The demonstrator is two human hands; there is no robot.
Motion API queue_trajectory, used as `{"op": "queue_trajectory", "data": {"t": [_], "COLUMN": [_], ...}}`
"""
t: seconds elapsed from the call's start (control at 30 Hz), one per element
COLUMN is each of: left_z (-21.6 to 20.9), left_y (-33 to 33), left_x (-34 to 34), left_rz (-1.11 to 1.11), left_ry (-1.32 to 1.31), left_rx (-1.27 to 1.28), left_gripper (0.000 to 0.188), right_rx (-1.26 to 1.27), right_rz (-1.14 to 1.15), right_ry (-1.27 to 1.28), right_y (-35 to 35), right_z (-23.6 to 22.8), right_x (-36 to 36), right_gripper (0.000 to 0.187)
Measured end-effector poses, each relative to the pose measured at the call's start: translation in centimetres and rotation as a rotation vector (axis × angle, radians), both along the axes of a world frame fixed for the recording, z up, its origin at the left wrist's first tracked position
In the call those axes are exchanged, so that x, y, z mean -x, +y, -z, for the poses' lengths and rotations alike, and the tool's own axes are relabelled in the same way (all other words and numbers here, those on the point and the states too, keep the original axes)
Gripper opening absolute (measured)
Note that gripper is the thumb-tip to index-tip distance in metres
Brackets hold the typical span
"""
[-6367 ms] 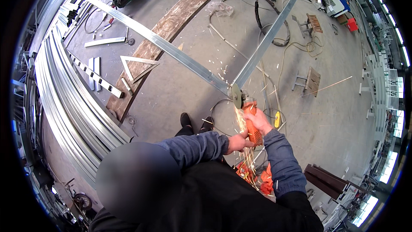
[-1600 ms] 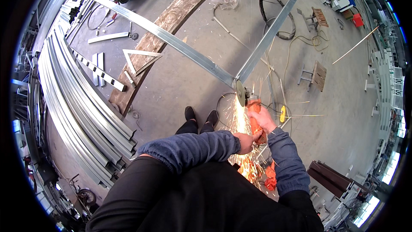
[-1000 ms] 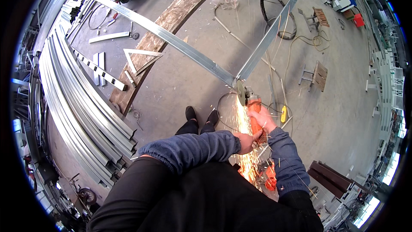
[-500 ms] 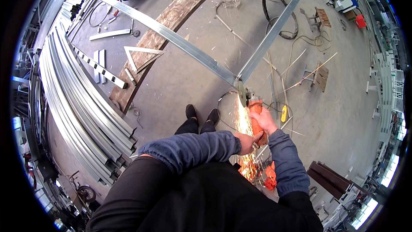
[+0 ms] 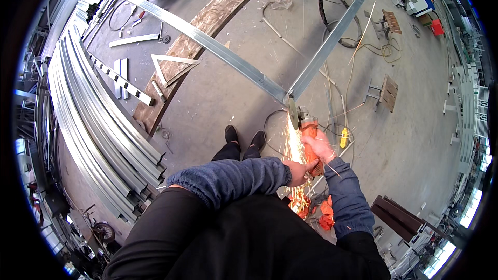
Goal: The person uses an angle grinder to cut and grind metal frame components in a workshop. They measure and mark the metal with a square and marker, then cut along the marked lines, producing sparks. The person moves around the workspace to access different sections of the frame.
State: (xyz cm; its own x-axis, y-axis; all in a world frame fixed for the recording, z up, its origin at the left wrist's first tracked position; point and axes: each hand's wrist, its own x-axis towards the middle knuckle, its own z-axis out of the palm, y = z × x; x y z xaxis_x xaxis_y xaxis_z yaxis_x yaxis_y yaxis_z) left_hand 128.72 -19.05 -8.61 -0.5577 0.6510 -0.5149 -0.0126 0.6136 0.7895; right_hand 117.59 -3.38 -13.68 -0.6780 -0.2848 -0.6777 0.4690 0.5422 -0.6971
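Observation:
Both my hands are closed on an orange angle grinder (image 5: 309, 148). My left hand (image 5: 299, 172) grips its rear end, while my right hand (image 5: 321, 146) wraps the body nearer the disc. The grinder's disc (image 5: 292, 113) stands on edge against the corner where two galvanized steel profiles meet. One profile (image 5: 207, 42) runs off to the far left; the other profile (image 5: 332, 39) runs to the far right. A bright stream of sparks (image 5: 294, 142) pours from the disc toward me, past my left hand. The exact contact at the corner is partly hidden by the disc.
Long metal channels (image 5: 98, 124) lie stacked at left. A rusty flat beam (image 5: 179, 72) crosses the floor beneath the left profile, with a triangular square (image 5: 174, 67) on it. Small wooden-topped stools (image 5: 388, 93), cables (image 5: 384, 46) and an orange-red cloth (image 5: 326, 212) lie at right.
My hands and the grinder hold nearly the same place, the disc still at the corner. Sparks keep flying, their stray streaks in different spots. The whole view has shifted very slightly.

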Motion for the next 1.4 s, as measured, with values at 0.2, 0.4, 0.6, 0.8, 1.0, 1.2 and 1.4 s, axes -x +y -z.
{"op": "queue_trajectory", "data": {"t": [0.2,0.4,0.6,0.8,1.0,1.2,1.4], "left_z": [0.3,0.0,0.2,-1.0,-0.1,1.2,1.4], "left_y": [0.1,-0.1,0.0,-0.7,-0.4,0.3,0.6], "left_x": [0.1,0.1,0.0,0.0,-0.7,-1.2,-1.0], "left_rz": [0.028,0.012,0.012,-0.015,-0.046,-0.107,-0.097], "left_ry": [-0.01,0.03,-0.019,-0.025,0.061,0.098,0.072], "left_rx": [0.036,-0.016,-0.034,-0.038,-0.015,-0.084,-0.066], "left_gripper": [0.096,0.095,0.095,0.095,0.093,0.091,0.091], "right_rx": [-0.079,-0.018,-0.064,0.041,-0.057,-0.054,0.045], "right_rz": [-0.06,-0.031,-0.078,-0.033,-0.071,-0.063,0.037], "right_ry": [-0.008,-0.009,0.06,0.05,0.102,0.07,0.042], "right_y": [-1.2,0.0,-0.1,-0.3,-0.2,0.0,-0.3], "right_z": [-2.4,-0.4,-0.6,-1.4,-1.4,-0.6,-0.2], "right_x": [0.4,0.1,0.1,-0.1,0.4,0.3,-0.2], "right_gripper": [0.046,0.047,0.047,0.047,0.051,0.044,0.042]}}
